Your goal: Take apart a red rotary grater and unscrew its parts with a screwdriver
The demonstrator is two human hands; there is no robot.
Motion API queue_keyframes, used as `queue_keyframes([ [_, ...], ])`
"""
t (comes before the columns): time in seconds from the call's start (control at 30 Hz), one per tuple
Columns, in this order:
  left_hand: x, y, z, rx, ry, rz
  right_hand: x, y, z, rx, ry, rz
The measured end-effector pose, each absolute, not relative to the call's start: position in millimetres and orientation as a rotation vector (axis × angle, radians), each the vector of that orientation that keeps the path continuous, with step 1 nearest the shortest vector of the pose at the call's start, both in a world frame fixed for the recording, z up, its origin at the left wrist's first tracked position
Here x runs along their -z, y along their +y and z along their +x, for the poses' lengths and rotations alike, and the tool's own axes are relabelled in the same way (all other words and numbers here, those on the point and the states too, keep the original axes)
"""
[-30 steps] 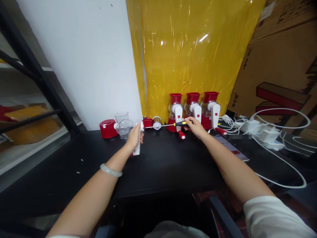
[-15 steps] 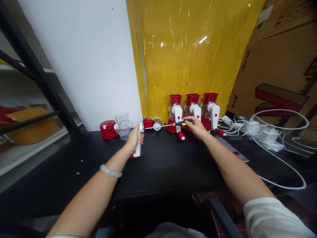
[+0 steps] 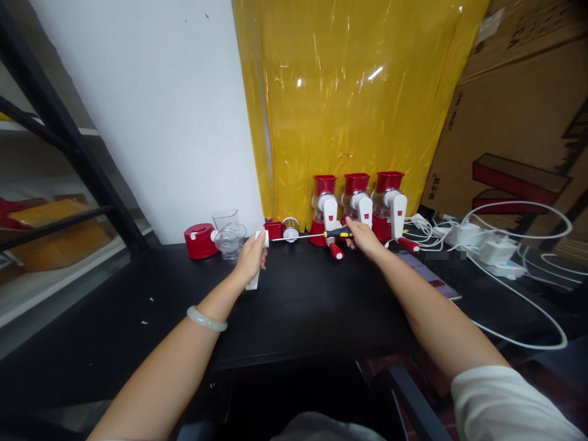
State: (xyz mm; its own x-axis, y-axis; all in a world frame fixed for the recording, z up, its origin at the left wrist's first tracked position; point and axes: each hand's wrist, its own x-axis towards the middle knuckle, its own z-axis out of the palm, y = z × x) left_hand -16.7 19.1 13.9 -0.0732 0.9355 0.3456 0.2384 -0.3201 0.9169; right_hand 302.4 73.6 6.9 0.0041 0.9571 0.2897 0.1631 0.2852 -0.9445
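My left hand [image 3: 251, 258] is closed around a white crank handle [image 3: 254, 279], held upright above the black table [image 3: 298, 306]. My right hand [image 3: 362, 236] grips a screwdriver [image 3: 316, 235] by its black and yellow handle. The thin metal shaft runs level to the left, and its tip meets the top of the white handle beside my left thumb. A pale bangle [image 3: 206, 319] circles my left wrist.
Three red and white hand-crank grinders [image 3: 358, 205] stand in a row against a yellow plastic sheet [image 3: 349, 92]. A red base [image 3: 200, 239], a clear cup [image 3: 228, 231] and small parts lie at the back left. White cables and chargers [image 3: 500, 251] sprawl at the right. Cardboard boxes [image 3: 528, 122] behind.
The white handle and my left hand have shifted slightly; the screwdriver stays at the handle's top, with my right hand turning a little on its grip.
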Motion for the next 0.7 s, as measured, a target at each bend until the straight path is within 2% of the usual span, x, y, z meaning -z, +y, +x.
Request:
queue_keyframes([
  [0.17,-14.4,18.8,-15.6,-1.424,1.26,1.547,-2.3,75.9,302.4,-0.831,-1.466,-1.032],
  [0.7,-18.0,19.6,-14.8,-1.365,1.143,1.298,-4.6,75.2,298.2,-1.005,-1.291,-0.771],
])
